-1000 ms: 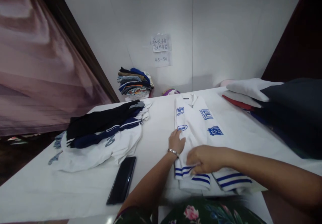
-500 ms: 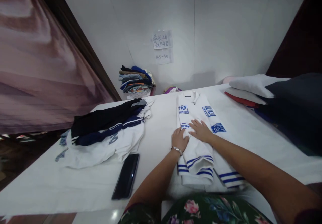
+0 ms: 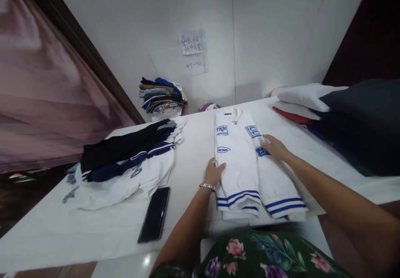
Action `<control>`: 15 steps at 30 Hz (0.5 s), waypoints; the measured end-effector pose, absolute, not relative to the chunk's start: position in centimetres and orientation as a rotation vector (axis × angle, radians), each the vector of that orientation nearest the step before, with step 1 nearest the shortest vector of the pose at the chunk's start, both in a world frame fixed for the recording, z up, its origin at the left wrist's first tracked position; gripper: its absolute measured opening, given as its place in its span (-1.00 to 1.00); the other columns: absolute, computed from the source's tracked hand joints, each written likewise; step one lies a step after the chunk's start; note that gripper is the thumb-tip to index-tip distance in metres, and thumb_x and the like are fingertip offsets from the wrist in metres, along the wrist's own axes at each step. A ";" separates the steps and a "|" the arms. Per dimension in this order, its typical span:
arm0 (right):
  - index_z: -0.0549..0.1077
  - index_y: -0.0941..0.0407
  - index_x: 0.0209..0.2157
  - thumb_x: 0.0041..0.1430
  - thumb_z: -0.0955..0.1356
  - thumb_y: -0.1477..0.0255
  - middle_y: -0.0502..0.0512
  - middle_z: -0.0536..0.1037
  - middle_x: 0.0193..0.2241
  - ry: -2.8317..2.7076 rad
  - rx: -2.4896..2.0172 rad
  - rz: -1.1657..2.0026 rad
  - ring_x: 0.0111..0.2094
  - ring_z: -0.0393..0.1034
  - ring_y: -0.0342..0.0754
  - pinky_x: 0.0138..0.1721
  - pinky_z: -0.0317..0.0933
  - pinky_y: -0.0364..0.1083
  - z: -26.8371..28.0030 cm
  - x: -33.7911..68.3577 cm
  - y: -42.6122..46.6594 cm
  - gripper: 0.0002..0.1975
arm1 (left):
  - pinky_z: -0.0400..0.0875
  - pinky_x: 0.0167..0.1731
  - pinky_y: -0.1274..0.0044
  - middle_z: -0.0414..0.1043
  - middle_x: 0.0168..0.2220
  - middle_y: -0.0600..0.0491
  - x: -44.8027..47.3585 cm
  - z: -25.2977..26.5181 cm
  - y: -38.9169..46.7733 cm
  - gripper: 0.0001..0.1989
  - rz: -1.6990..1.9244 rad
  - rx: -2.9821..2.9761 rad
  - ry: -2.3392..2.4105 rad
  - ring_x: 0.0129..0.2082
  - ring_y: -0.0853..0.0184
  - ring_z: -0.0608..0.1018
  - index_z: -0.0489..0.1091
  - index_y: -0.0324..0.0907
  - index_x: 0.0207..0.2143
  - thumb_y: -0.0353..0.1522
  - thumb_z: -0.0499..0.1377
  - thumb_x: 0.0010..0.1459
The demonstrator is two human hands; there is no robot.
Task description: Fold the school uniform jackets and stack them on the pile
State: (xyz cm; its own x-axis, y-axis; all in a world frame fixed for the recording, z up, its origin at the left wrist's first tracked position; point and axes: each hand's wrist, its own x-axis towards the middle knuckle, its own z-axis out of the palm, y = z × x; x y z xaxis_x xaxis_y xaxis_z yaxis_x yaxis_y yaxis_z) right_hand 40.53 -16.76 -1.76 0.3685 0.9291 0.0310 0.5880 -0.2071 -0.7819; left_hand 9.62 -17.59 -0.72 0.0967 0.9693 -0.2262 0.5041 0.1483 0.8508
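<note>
A white long-sleeved top (image 3: 239,161) lies in front of me, its collar pointing at the wall. Blue patches mark its front, and blue stripes ring the sleeve ends, which lie towards me. The left edge of the top is between the thumb and curled fingers of my left hand (image 3: 213,173), just below an oval patch. Across from it, my right hand (image 3: 276,148) pinches the right edge by a blue patch that its fingertips partly cover. The fingers under the cloth are hidden on both sides.
Left of the top are a loose heap of black, navy and white clothes (image 3: 125,157) and a dark phone (image 3: 154,215). A folded clothes stack (image 3: 162,96) stands by the wall. More garments (image 3: 353,123) pile up at the right on the white table (image 3: 103,236).
My hands have parted from the middle of the top. The left one shifted to the left edge, the right one moved out and away to the right edge. The oval patch is uncovered.
</note>
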 end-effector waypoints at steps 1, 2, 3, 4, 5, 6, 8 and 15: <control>0.28 0.16 0.18 0.07 0.37 0.30 0.27 0.29 0.18 -1.200 -1.947 0.666 0.12 0.25 0.18 0.12 0.17 0.09 -1.8 41.5 -17.2 -0.37 | 0.30 0.06 0.40 0.37 0.09 -0.20 9.6 -0.6 -17.8 -0.43 0.638 1.429 1.482 0.06 0.17 0.44 0.24 -0.31 0.12 -0.24 0.22 0.09; 0.23 0.19 0.21 0.07 0.37 0.31 0.30 0.34 0.14 -1.110 -1.967 0.728 0.06 0.33 0.16 0.07 0.22 0.07 -1.8 42.2 -17.6 -0.33 | 0.33 0.04 0.39 0.40 0.06 -0.19 9.6 -0.7 -18.0 -0.48 0.624 1.389 1.424 0.04 0.17 0.46 0.30 -0.30 0.06 -0.25 0.22 0.08; 0.18 0.21 0.24 0.08 0.37 0.31 0.31 0.38 0.09 -1.034 -1.960 0.794 0.00 0.38 0.13 0.02 0.27 0.06 -1.8 42.5 -18.0 -0.30 | 0.35 0.02 0.38 0.43 0.04 -0.18 9.6 -0.8 -18.1 -0.52 0.615 1.352 1.365 0.02 0.16 0.48 0.34 -0.29 0.01 -0.25 0.24 0.07; 0.13 0.21 0.26 0.08 0.37 0.31 0.31 0.42 0.05 -0.974 -1.936 0.860 -0.05 0.42 0.11 -0.04 0.32 0.04 -1.7 42.6 -18.3 -0.26 | 0.37 0.01 0.37 0.44 0.02 -0.18 9.7 -1.0 -18.1 -0.53 0.610 1.314 1.313 0.00 0.15 0.49 0.37 -0.29 -0.02 -0.25 0.26 0.04; 0.10 0.19 0.27 0.07 0.39 0.30 0.29 0.46 0.01 -0.921 -1.905 0.924 -0.10 0.45 0.09 -0.10 0.36 0.03 -1.6 42.5 -18.6 -0.23 | 0.38 -0.01 0.35 0.45 0.01 -0.18 9.8 -1.2 -18.2 -0.51 0.617 1.278 1.273 -0.01 0.13 0.50 0.38 -0.29 -0.03 -0.24 0.28 0.01; 0.11 0.17 0.26 0.04 0.41 0.29 0.27 0.50 -0.03 -0.855 -1.861 1.014 -0.14 0.47 0.08 -0.15 0.38 0.02 -1.5 42.2 -18.7 -0.22 | 0.39 -0.01 0.33 0.45 0.01 -0.19 9.9 -1.5 -18.1 -0.47 0.633 1.251 1.232 -0.02 0.11 0.50 0.38 -0.29 -0.03 -0.24 0.32 -0.04; 0.25 0.16 0.17 -0.05 0.47 0.31 0.25 0.56 -0.13 -0.742 -1.752 1.211 -0.22 0.50 0.08 -0.24 0.41 0.01 -1.2 41.3 -18.9 -0.26 | 0.39 0.00 0.30 0.45 0.02 -0.18 10.2 -2.1 -18.1 -0.38 0.674 1.242 1.117 0.00 0.09 0.49 0.37 -0.28 0.00 -0.24 0.37 -0.14; 0.48 0.19 -0.26 -0.19 0.50 0.53 0.16 0.62 -0.38 -0.646 -1.517 1.425 -0.36 0.52 0.07 -0.28 0.44 0.00 -1.4 39.1 -19.0 -0.65 | 0.36 0.03 0.32 0.49 -0.02 -0.09 9.8 -1.7 -16.8 -0.35 0.502 1.501 1.239 0.02 0.07 0.47 0.38 -0.26 0.00 -0.49 0.32 -0.27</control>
